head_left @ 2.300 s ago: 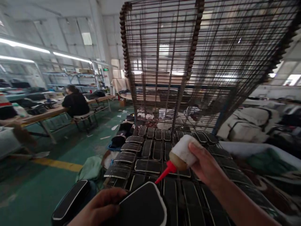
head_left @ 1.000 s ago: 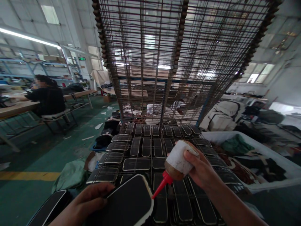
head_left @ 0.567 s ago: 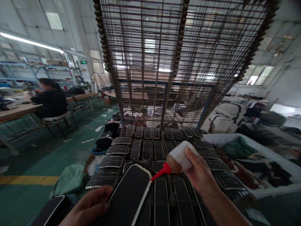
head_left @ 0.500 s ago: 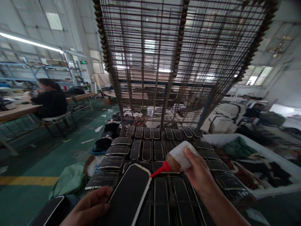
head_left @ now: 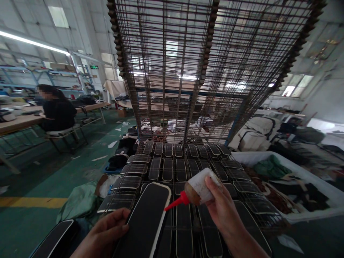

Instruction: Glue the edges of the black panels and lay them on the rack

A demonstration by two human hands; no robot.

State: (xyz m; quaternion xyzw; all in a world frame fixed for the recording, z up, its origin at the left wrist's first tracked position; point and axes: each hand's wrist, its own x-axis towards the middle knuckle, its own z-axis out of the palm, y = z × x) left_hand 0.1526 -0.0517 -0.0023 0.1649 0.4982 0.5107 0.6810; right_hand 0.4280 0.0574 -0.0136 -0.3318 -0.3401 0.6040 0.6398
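Nearest the camera, left hand [head_left: 103, 234] pinching the near left edge of a long black padded panel [head_left: 146, 218] with a pale rim, thumb on top. Long axis of panel running away from the body and slightly to the right, near end lost below the frame edge, rounded far end lying over the wire rack [head_left: 242, 215]. Just right of the panel, right hand [head_left: 219, 206] wrapped around a white squeeze bottle [head_left: 200, 186] with a brownish shoulder, tilted down and leftward. Red nozzle [head_left: 174, 203] pointing at the panel's right rim near the far end, tip just beside the pale edge; contact impossible to tell. Right hand nearer to that far rim, left hand nearer to the near end. Left of the panel and lower, another black piece [head_left: 52, 240] with a pale border. Beyond the panel, rows of similar dark rimmed pieces [head_left: 168, 168] laid flat on the rack. Farther still, stacked wire shelves [head_left: 204, 68] raised steeply. Right of the rack, a white bin [head_left: 295, 211] of fabric scraps. Far left of the panel, a seated person [head_left: 55, 111] at a long bench [head_left: 16, 123].
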